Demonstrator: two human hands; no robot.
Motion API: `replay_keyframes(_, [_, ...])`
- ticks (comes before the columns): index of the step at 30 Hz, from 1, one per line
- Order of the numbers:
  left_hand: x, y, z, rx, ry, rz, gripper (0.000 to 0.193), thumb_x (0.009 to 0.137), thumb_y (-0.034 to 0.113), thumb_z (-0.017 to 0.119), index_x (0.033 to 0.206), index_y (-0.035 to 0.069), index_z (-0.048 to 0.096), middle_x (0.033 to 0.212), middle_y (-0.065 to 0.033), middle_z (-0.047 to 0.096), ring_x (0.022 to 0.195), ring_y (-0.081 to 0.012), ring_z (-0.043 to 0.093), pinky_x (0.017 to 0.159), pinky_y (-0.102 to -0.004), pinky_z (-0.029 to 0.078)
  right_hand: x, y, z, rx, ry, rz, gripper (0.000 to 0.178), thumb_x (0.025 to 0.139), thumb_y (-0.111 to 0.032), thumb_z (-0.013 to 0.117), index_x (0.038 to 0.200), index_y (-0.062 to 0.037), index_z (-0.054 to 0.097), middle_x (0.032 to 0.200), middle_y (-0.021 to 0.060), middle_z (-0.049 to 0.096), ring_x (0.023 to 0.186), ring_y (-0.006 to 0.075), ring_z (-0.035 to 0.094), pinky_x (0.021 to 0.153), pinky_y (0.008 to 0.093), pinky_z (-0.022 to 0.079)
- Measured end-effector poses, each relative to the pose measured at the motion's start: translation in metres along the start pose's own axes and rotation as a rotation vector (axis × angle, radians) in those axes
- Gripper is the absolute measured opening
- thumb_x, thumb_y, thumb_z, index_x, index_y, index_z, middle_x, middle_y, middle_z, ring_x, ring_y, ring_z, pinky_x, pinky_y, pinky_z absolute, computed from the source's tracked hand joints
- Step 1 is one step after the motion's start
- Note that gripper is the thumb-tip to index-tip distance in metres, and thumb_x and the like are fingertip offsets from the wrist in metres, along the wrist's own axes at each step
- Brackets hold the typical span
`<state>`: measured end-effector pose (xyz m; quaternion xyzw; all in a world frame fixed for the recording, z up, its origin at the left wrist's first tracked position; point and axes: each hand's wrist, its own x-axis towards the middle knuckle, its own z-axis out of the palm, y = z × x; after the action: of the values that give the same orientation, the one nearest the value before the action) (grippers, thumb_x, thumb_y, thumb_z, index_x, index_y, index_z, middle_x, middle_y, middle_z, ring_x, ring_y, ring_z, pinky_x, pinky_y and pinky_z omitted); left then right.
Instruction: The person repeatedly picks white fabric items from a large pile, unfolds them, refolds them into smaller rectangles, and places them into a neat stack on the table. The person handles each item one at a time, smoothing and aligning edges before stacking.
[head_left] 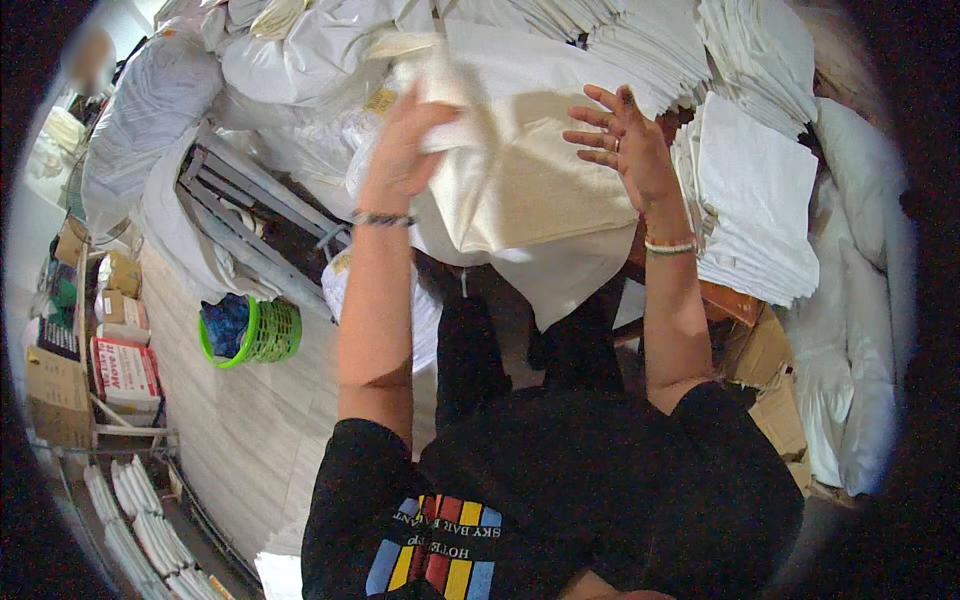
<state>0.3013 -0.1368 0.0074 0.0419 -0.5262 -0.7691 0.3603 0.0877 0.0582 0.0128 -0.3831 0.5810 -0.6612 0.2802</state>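
A cream cloth (pixel 540 190) is spread over the white fabric in front of me, and one corner of the cloth below it hangs toward my legs. My left hand (pixel 405 148) is raised at the cloth's left side, beside a blurred, lifted fold (pixel 435 75). Motion smears its fingers, so whether they grip that fold cannot be made out. Over the cloth's right part, my right hand (pixel 625 140) is open, fingers spread and holding nothing. A dark mark shows on one fingertip.
Stacks of folded white cloths (pixel 755 190) stand to the right, with more piled behind. At left are a grey metal frame (pixel 255 225), a green basket (pixel 272 332) with blue fabric, and a shelf of boxes (pixel 125 370). White bundles (pixel 840 300) line the right side.
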Motion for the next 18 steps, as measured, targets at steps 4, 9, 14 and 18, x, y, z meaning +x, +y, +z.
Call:
replay_keyframes(4, [0.034, -0.071, 0.061, 0.213, -0.16, -0.25, 0.072, 0.087, 0.011, 0.07, 0.149, 0.001, 0.035, 0.114, -0.0109, 0.061, 0.098, -0.022, 0.064, 0.083, -0.0368, 0.058, 0.035, 0.029, -0.01, -0.133, 0.066, 0.124, 0.067, 0.096, -0.048, 0.058, 0.138, 0.0041, 0.05, 0.118, 0.0197, 0.067, 0.091, 0.0213, 0.071, 0.077, 0.0313, 0.057])
replay_keyframes(9, [0.018, -0.109, 0.06, 0.418, -0.34, -0.313, 0.059, 0.089, 0.015, 0.07, 0.141, -0.001, 0.047, 0.118, -0.0109, 0.062, 0.102, -0.0201, 0.064, 0.087, -0.0342, 0.055, 0.049, 0.081, -0.012, -0.388, 0.112, 0.115, 0.051, 0.09, -0.013, 0.072, 0.133, 0.0059, 0.054, 0.108, 0.0154, 0.072, 0.088, 0.0146, 0.068, 0.076, 0.0292, 0.056])
replay_keyframes(14, [-0.047, -0.037, 0.102, 0.633, -0.218, -0.035, 0.033, 0.091, 0.02, 0.069, 0.116, -0.001, 0.069, 0.102, -0.0085, 0.067, 0.095, -0.016, 0.062, 0.085, -0.0293, 0.05, 0.037, 0.067, -0.025, -0.512, 0.193, -0.145, 0.043, 0.083, -0.007, 0.072, 0.125, -0.0006, 0.063, 0.107, 0.0171, 0.072, 0.091, 0.0195, 0.07, 0.081, 0.0305, 0.054])
replay_keyframes(18, [-0.129, 0.049, 0.143, -0.141, -0.514, -0.053, 0.03, 0.089, 0.024, 0.071, 0.113, 0.005, 0.072, 0.097, -0.004, 0.065, 0.089, -0.0128, 0.058, 0.077, -0.0269, 0.046, 0.028, 0.053, -0.033, -0.957, 0.191, -0.124, 0.044, 0.081, -0.013, 0.074, 0.122, -0.002, 0.065, 0.107, 0.0211, 0.071, 0.097, 0.0273, 0.07, 0.086, 0.0361, 0.054])
